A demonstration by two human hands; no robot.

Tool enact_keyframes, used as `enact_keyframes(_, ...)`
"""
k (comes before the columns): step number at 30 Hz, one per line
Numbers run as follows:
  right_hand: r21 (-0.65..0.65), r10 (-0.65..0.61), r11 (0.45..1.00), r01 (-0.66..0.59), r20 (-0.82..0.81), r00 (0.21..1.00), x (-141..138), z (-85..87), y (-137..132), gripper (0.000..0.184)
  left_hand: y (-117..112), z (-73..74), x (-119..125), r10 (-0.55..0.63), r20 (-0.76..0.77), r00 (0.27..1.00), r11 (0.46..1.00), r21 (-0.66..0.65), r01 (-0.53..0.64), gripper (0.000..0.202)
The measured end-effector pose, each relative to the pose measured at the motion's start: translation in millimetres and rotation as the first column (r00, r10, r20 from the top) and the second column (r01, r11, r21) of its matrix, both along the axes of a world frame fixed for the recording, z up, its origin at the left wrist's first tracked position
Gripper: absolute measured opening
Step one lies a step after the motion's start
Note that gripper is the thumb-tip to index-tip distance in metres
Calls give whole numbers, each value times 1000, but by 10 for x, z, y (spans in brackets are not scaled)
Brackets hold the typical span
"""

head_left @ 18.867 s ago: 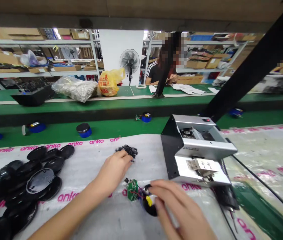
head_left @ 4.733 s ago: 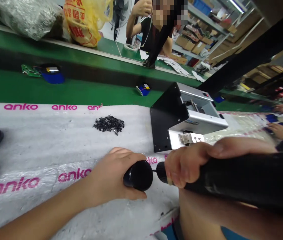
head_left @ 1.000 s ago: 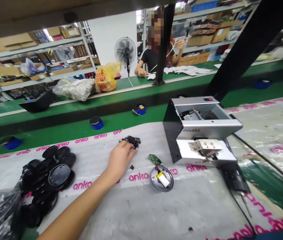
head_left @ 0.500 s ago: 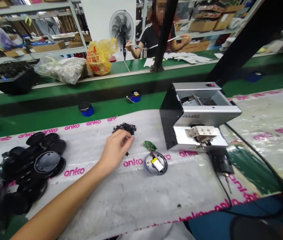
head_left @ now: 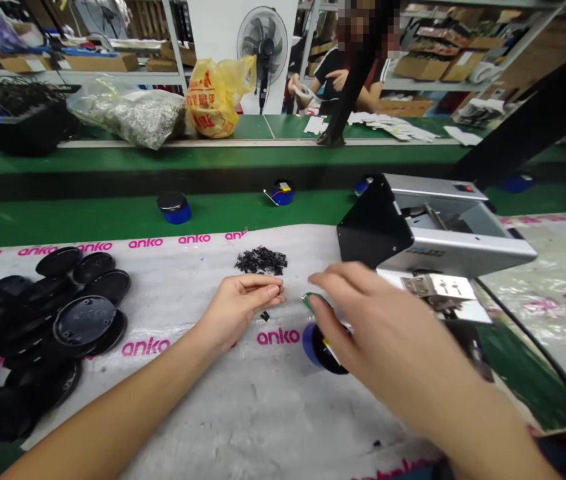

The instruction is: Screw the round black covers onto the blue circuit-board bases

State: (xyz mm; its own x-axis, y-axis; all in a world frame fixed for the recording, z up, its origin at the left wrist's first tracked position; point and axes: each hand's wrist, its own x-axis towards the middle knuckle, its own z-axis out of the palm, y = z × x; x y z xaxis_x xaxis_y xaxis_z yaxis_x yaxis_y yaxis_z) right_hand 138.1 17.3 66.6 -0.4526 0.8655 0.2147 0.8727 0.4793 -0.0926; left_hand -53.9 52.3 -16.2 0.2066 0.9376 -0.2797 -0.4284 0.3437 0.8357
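Note:
My left hand [head_left: 243,308] is closed in a pinch just in front of a pile of small black parts [head_left: 261,261]. Whatever lies between its thumb and fingertips is too small to name. One loose black piece [head_left: 265,316] rests below those fingers. My right hand [head_left: 367,327], slightly blurred, reaches over a green circuit board [head_left: 307,301], its thumb and index finger apart on either side of the board. Under that hand sits a round blue-and-black housing [head_left: 314,347], mostly covered; a bit of yellow shows inside it.
Black round covers [head_left: 85,323] are heaped at left. A silver-and-black machine [head_left: 463,233] stands at right, with a cable [head_left: 533,340] beside it. Blue housings [head_left: 175,208] sit on the green strip behind the printed sheet [head_left: 177,400]. Across the bench is a co-worker [head_left: 330,80].
My right hand has come in from the right over the circuit board and housing. My left hand has drawn back from the black pile, its fingertips now pinched. The view has shifted.

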Motion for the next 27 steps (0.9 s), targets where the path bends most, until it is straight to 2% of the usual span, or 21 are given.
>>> enact_keyframes(3,-143,12,989,26,260,965,-137,-122,238,12,10,16,-27,1,88,996,1000,-27,1,25)
enact_keyframes(5,-206,62,978,-3,278,959,-142,-151,307,21,15,23,-39,3,131,991,999,-39,2,25)
enact_keyframes(7,-248,98,967,-62,139,985,-99,-123,298,31,18,26,-47,4,160,987,999,-48,4,24)
enact_keyframes(9,-279,129,948,-155,-110,986,-42,-69,244,33,18,30,-50,0,175,985,998,-55,10,23)
enact_keyframes(11,-262,169,929,-263,-335,927,4,-33,187,26,17,37,-47,-7,178,984,998,-60,18,22)
enact_keyframes(13,-222,197,921,-321,-445,873,32,-40,152,14,15,46,-40,-18,173,985,998,-60,29,21)
enact_keyframes(16,-177,194,933,-312,-481,855,46,-111,148,16,16,57,-31,-36,162,986,997,-56,46,19)
enact_keyframes(20,-178,255,905,-386,-500,828,48,-197,178,12,23,58,-41,-55,158,986,997,-44,63,19)
enact_keyframes(27,-166,258,904,-394,-522,813,49,-225,202,19,27,30,-79,-87,176,980,995,-31,94,19)
